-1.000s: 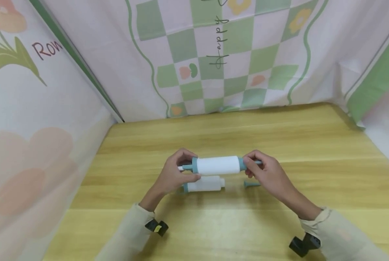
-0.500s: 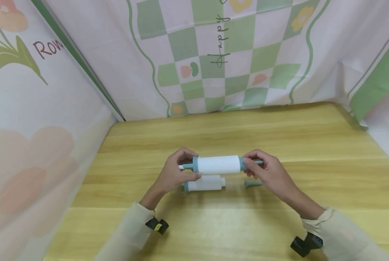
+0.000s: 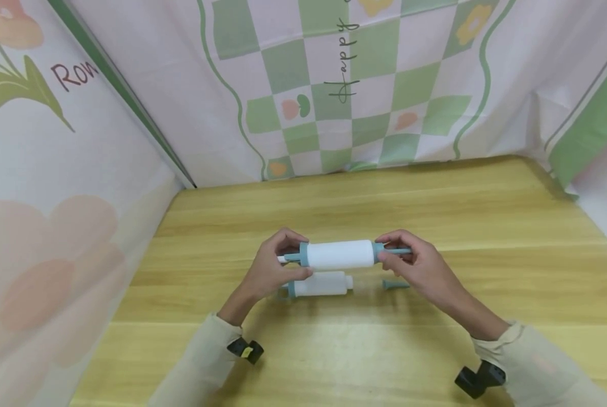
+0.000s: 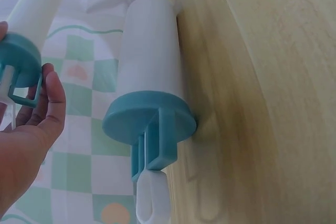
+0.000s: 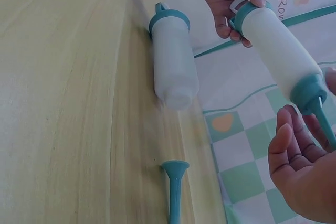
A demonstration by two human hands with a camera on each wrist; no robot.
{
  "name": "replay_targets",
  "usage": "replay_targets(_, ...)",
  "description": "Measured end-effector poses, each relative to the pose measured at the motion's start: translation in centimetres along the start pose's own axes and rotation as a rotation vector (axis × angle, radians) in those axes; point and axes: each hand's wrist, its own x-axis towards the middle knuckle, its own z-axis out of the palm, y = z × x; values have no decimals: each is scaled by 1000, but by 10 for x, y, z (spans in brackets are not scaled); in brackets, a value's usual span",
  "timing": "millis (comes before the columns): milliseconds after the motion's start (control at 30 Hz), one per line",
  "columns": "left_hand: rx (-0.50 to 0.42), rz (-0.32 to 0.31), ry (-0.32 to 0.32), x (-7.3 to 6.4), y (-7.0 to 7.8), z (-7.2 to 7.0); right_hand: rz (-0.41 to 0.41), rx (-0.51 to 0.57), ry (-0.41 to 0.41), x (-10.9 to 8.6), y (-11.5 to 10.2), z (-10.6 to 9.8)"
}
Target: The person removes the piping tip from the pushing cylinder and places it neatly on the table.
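Note:
A white syringe with a teal collar and a teal nozzle is held level above the table. My left hand grips its collar end, where a white pull ring sticks out. At the other end my right hand has thumb and fingers around the wide base of the nozzle, the thin tip passing beside the palm. A second syringe, its barrel translucent and its neck bare, lies on the table below. A loose teal nozzle, flared at one end, lies to the right of that neck.
The wooden table spreads under both hands. A printed curtain hangs along the back edge, and another printed sheet closes off the left side. Small black cameras are strapped to both wrists.
My right thumb has slid down along the nozzle base and the fingers have shifted around it. My left hand keeps its grip; the second syringe and the loose nozzle have stayed put.

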Motion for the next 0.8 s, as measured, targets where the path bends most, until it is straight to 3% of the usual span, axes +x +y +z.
replay_targets(300, -18, 13, -10, 0, -3, -1, 10, -68, 28, 4, 0, 3)
replay_targets(800, -9, 11, -16, 1, -3, -1, 9, -20, -5, 3, 2, 2)
